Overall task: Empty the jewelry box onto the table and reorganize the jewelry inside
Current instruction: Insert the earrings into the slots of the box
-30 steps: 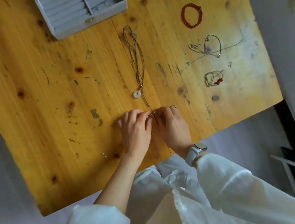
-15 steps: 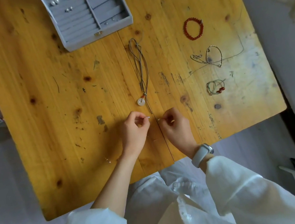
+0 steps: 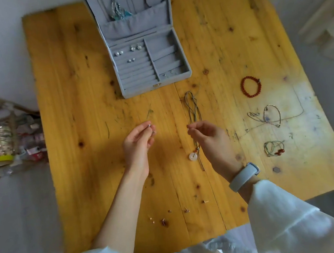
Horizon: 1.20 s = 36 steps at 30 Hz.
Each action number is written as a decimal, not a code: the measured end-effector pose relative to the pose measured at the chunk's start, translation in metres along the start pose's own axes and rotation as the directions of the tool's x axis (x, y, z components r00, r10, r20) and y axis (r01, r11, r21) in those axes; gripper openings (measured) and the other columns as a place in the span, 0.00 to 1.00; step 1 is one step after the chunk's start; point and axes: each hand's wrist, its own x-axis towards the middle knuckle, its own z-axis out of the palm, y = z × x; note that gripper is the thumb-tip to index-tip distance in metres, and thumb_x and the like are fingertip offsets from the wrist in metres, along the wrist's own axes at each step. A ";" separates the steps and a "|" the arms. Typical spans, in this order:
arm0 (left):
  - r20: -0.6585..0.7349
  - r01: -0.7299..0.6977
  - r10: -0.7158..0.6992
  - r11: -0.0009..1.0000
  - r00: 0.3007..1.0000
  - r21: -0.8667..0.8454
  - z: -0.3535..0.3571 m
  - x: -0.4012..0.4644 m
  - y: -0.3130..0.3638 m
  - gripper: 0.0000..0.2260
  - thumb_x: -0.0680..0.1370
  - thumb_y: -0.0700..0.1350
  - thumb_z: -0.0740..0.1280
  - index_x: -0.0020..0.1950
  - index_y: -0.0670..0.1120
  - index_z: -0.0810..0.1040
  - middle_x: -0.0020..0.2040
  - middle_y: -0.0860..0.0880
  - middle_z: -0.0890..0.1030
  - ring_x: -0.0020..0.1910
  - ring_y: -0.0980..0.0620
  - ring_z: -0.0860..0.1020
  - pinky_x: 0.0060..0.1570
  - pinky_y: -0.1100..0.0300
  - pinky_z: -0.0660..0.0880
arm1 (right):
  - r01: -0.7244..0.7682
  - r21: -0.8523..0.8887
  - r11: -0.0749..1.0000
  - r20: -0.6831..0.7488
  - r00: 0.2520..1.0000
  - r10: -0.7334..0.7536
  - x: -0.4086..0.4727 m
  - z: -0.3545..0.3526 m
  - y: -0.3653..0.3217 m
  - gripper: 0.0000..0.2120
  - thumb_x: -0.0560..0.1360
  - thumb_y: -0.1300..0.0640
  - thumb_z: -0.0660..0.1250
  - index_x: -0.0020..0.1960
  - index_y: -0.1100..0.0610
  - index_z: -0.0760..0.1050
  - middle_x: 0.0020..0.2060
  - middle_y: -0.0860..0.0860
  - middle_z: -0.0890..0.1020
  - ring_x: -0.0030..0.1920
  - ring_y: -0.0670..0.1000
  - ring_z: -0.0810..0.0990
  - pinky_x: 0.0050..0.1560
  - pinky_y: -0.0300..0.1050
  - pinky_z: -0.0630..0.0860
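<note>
Grey velvet-lined jewelry box (image 3: 158, 85) lies open, earrings (image 3: 136, 47) in its slots.

The grey jewelry box (image 3: 148, 66) stands open beyond the fingers (image 3: 149, 128), stud earrings (image 3: 128, 51) in its ring rolls. A small silver earring (image 3: 149, 125) sits pinched at the left fingertips; loose studs (image 3: 172, 213) lie nearer the wrists.

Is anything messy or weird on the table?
Nothing is broken or spilled. The oddest bit is some tiny earring studs scattered loose near the front edge of the yellow wooden table, far from the open grey jewelry box. A thin silver chain lies tangled on the right.
</note>
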 end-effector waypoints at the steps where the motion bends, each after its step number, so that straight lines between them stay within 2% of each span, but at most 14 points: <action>1: 0.007 -0.022 0.022 1.000 1.000 0.005 -0.003 0.008 0.008 0.07 0.76 0.35 0.65 0.50 0.45 0.80 0.43 0.48 0.82 0.46 0.53 0.80 0.47 0.63 0.75 | 0.013 -0.006 1.000 0.001 1.000 -0.013 0.006 0.006 -0.007 0.06 0.75 0.64 0.64 0.44 0.56 0.78 0.40 0.50 0.80 0.40 0.44 0.77 0.39 0.29 0.72; 4: 0.004 -0.087 0.087 0.994 0.996 0.064 -0.009 0.036 0.034 0.07 0.76 0.37 0.65 0.49 0.47 0.79 0.45 0.49 0.83 0.47 0.53 0.80 0.45 0.65 0.74 | 0.076 -0.026 0.997 -0.005 0.997 -0.076 0.030 0.028 -0.029 0.09 0.74 0.65 0.64 0.41 0.52 0.76 0.39 0.50 0.81 0.45 0.50 0.79 0.47 0.39 0.75; 6: 0.016 -0.146 0.145 0.982 0.989 0.117 -0.012 0.057 0.050 0.06 0.77 0.37 0.64 0.49 0.46 0.78 0.44 0.50 0.83 0.45 0.57 0.81 0.44 0.68 0.75 | 0.126 -0.044 0.991 -0.007 0.992 -0.126 0.049 0.045 -0.043 0.09 0.73 0.66 0.64 0.41 0.52 0.75 0.38 0.49 0.81 0.46 0.50 0.80 0.48 0.41 0.75; 9: 0.052 -0.249 0.244 0.948 0.968 0.199 -0.014 0.086 0.068 0.06 0.77 0.36 0.64 0.48 0.45 0.78 0.44 0.51 0.83 0.43 0.62 0.80 0.46 0.70 0.74 | 0.237 -0.117 0.965 0.009 0.971 -0.237 0.077 0.067 -0.058 0.10 0.74 0.66 0.63 0.47 0.51 0.76 0.37 0.45 0.79 0.44 0.47 0.80 0.46 0.35 0.73; 12: 0.084 -0.318 0.307 0.903 0.948 0.290 -0.017 0.111 0.079 0.06 0.76 0.37 0.66 0.45 0.47 0.79 0.44 0.51 0.83 0.43 0.64 0.79 0.45 0.72 0.72 | 0.338 -0.255 0.906 0.049 0.940 -0.338 0.098 0.081 -0.065 0.11 0.75 0.65 0.62 0.52 0.54 0.79 0.41 0.46 0.79 0.44 0.41 0.77 0.44 0.26 0.69; 15: 0.256 -0.381 0.294 0.815 0.921 0.437 -0.020 0.125 0.083 0.07 0.74 0.39 0.69 0.43 0.52 0.80 0.43 0.55 0.82 0.43 0.62 0.78 0.46 0.72 0.71 | 0.395 -0.331 0.857 0.069 0.916 -0.396 0.109 0.087 -0.065 0.10 0.75 0.65 0.62 0.49 0.55 0.79 0.42 0.46 0.80 0.43 0.36 0.75 0.44 0.25 0.67; 18: 0.396 -0.452 0.255 0.696 0.882 0.558 -0.021 0.133 0.079 0.08 0.73 0.40 0.70 0.42 0.54 0.81 0.44 0.59 0.79 0.44 0.63 0.75 0.46 0.76 0.67 | 0.413 -0.372 0.831 0.085 0.907 -0.412 0.116 0.088 -0.058 0.08 0.74 0.64 0.64 0.48 0.53 0.77 0.41 0.41 0.78 0.43 0.33 0.75 0.44 0.25 0.68; 20: 0.380 -0.461 0.276 0.667 0.883 0.586 -0.022 0.139 0.075 0.09 0.72 0.40 0.71 0.41 0.55 0.80 0.42 0.59 0.78 0.42 0.60 0.75 0.45 0.73 0.69 | 0.411 -0.387 0.826 0.103 0.909 -0.404 0.120 0.087 -0.053 0.08 0.74 0.64 0.66 0.47 0.50 0.76 0.40 0.39 0.78 0.43 0.35 0.75 0.43 0.27 0.69; 22: 0.325 -0.437 0.295 0.681 0.898 0.587 -0.021 0.147 0.073 0.10 0.72 0.40 0.71 0.40 0.56 0.80 0.39 0.60 0.80 0.40 0.61 0.77 0.44 0.70 0.71 | 0.405 -0.396 0.824 0.124 0.913 -0.389 0.126 0.087 -0.050 0.08 0.74 0.63 0.66 0.47 0.49 0.76 0.40 0.40 0.79 0.43 0.36 0.76 0.43 0.28 0.71; 26: 0.260 -0.416 0.325 0.684 0.909 0.599 -0.016 0.160 0.076 0.10 0.72 0.39 0.70 0.40 0.55 0.79 0.37 0.62 0.79 0.37 0.69 0.76 0.39 0.76 0.70 | 0.399 -0.412 0.819 0.139 0.916 -0.376 0.134 0.089 -0.051 0.07 0.74 0.62 0.66 0.51 0.56 0.80 0.41 0.43 0.79 0.41 0.30 0.74 0.44 0.24 0.69; 31: 0.309 -0.405 0.264 0.657 0.914 0.636 -0.016 0.160 0.081 0.09 0.72 0.39 0.71 0.40 0.54 0.79 0.37 0.62 0.78 0.38 0.70 0.76 0.39 0.78 0.69 | 0.407 -0.393 0.825 0.157 0.913 -0.376 0.141 0.090 -0.053 0.08 0.75 0.62 0.66 0.52 0.58 0.80 0.41 0.45 0.81 0.40 0.29 0.75 0.44 0.22 0.68; 33: 0.317 -0.397 0.242 0.623 0.917 0.674 -0.015 0.161 0.083 0.09 0.72 0.39 0.71 0.40 0.54 0.79 0.37 0.62 0.78 0.38 0.68 0.76 0.39 0.78 0.68 | 0.407 -0.392 0.825 0.158 0.913 -0.376 0.144 0.090 -0.053 0.08 0.75 0.62 0.65 0.52 0.58 0.79 0.41 0.45 0.81 0.41 0.30 0.75 0.44 0.22 0.69; 36: 0.307 -0.421 0.295 0.509 0.905 0.751 -0.011 0.168 0.084 0.05 0.73 0.41 0.70 0.43 0.51 0.82 0.36 0.63 0.75 0.35 0.68 0.73 0.35 0.78 0.65 | 0.392 -0.387 0.835 0.155 0.920 -0.360 0.147 0.091 -0.052 0.08 0.75 0.62 0.65 0.53 0.58 0.79 0.40 0.46 0.81 0.40 0.31 0.76 0.44 0.22 0.68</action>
